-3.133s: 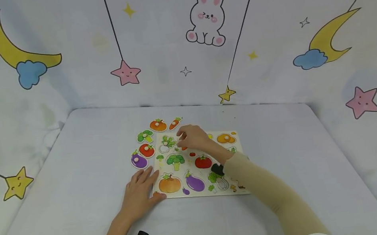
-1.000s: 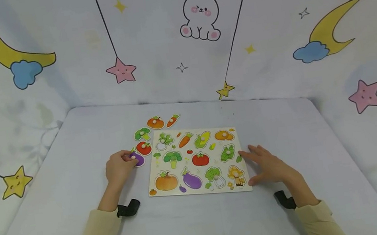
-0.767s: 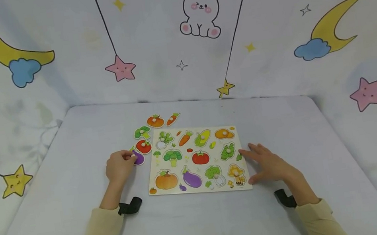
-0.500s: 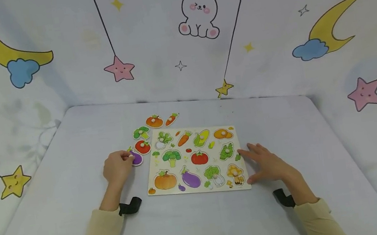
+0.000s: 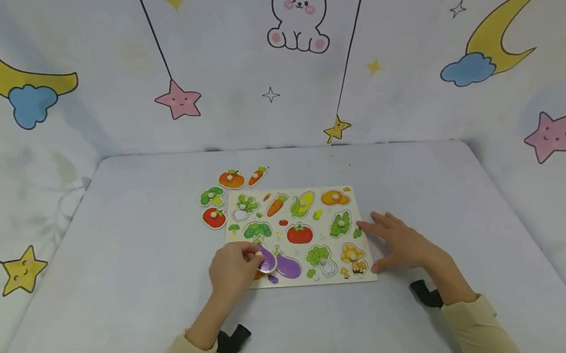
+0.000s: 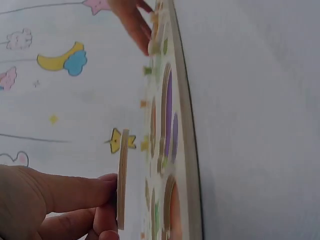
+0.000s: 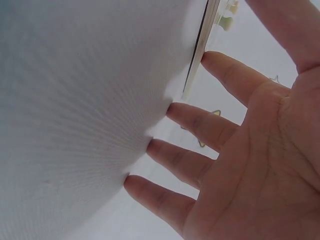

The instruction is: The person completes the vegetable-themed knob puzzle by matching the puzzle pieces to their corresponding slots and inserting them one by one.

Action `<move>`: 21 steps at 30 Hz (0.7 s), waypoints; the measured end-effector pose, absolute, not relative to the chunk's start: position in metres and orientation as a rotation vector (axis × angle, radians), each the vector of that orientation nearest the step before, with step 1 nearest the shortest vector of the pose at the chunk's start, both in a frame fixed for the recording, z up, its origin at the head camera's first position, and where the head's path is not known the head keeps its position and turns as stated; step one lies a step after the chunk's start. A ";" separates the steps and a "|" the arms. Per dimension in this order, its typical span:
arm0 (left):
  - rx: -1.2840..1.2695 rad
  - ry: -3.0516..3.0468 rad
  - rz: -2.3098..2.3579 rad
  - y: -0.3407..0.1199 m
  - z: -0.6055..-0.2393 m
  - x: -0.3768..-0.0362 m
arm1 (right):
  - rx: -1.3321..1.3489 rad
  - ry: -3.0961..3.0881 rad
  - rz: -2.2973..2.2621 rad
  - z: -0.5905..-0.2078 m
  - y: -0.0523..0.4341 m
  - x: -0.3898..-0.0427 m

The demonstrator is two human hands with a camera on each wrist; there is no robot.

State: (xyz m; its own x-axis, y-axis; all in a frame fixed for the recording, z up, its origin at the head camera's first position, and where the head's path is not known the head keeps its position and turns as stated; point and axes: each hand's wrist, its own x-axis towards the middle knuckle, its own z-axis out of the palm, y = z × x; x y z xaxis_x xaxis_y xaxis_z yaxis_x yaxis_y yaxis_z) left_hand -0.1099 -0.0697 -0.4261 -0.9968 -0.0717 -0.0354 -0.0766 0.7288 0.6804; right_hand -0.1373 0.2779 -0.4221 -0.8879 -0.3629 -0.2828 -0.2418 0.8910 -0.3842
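Observation:
My left hand (image 5: 233, 271) pinches a knobbed eggplant puzzle piece (image 5: 268, 261) and holds it over the white vegetable puzzle board (image 5: 322, 236). The left wrist view shows that piece (image 6: 123, 180) edge-on between thumb and fingers, apart from the board's face. Just right of it in the head view lies the printed purple eggplant recess (image 5: 289, 267). My right hand (image 5: 401, 241) rests spread at the board's right edge. In the right wrist view, the straight index finger (image 7: 232, 75) touches the board's side and the other fingertips rest on the white cloth.
Loose knobbed pieces lie beyond the board's left corner: a tomato (image 5: 214, 217), a broccoli (image 5: 211, 197), a pumpkin (image 5: 231, 179) and a carrot (image 5: 257, 176). Corn (image 5: 302, 204), bok choy (image 5: 322, 260) and mushroom (image 5: 353, 258) pieces sit in the board. A patterned cloth wall stands behind.
My left hand first steadied the board, then took the eggplant piece from the cloth and carried it right over the board. My right hand left the board's top and now rests at its right edge.

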 end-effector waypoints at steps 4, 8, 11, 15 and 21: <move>-0.080 2.921 1.150 -0.050 -0.432 -0.103 | -0.443 2.709 -0.483 -0.422 0.279 -0.138; -0.065 2.944 1.136 -0.038 -0.438 -0.100 | -0.436 2.708 -0.476 -0.423 0.279 -0.138; -0.066 2.941 1.122 -0.033 -0.442 -0.100 | -0.432 2.703 -0.477 -0.424 0.279 -0.138; -0.081 2.931 1.117 -0.031 -0.445 -0.101 | -0.434 2.704 -0.472 -0.425 0.279 -0.138; -0.075 2.935 1.092 -0.028 -0.446 -0.103 | -0.435 2.711 -0.465 -0.424 0.278 -0.138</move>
State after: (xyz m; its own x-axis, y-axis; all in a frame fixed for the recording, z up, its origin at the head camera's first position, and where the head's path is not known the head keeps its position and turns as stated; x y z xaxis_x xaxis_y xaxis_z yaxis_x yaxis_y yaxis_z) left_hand -0.1026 -0.0281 -0.4464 -0.9988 -0.0419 -0.0252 -0.0482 0.7556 0.6532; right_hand -0.1382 0.2784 -0.4236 -0.8895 -0.3532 -0.2898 -0.2366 0.8987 -0.3693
